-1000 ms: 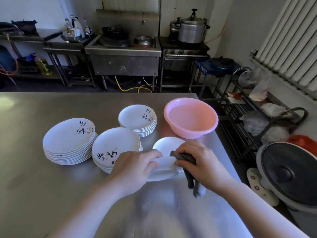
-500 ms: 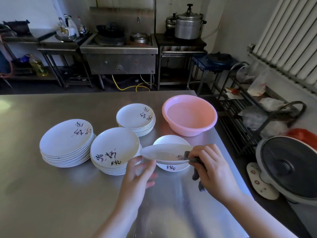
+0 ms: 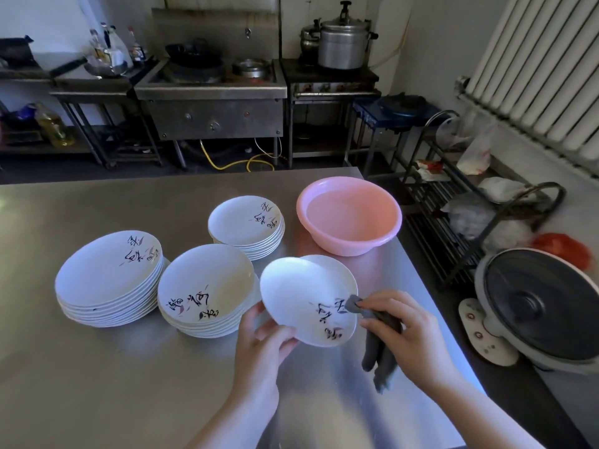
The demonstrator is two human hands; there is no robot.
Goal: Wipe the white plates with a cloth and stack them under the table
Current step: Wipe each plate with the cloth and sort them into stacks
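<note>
My left hand (image 3: 262, 345) grips the near rim of a white plate (image 3: 301, 299) with black brush writing, tilted with its face towards me above the steel table (image 3: 97, 384). My right hand (image 3: 408, 332) holds a dark grey cloth (image 3: 376, 335) and presses one end of it on the plate's right edge. The rest of the cloth hangs below my fingers. Another white plate (image 3: 334, 267) lies on the table just behind the held one. Three stacks of white plates stand to the left: a large stack (image 3: 110, 273), a middle stack (image 3: 207, 286) and a smaller far stack (image 3: 246, 222).
A pink basin (image 3: 350, 215) with water stands at the table's far right corner. Right of the table are a black wire rack (image 3: 453, 202) with bags and a large cooker with a dark lid (image 3: 544, 306) on the floor. Stoves and pots line the far wall.
The plate went from lying on the table under both hands to being lifted and tilted face-up towards me. My left hand shifted to its near rim and the cloth moved onto its right edge.
</note>
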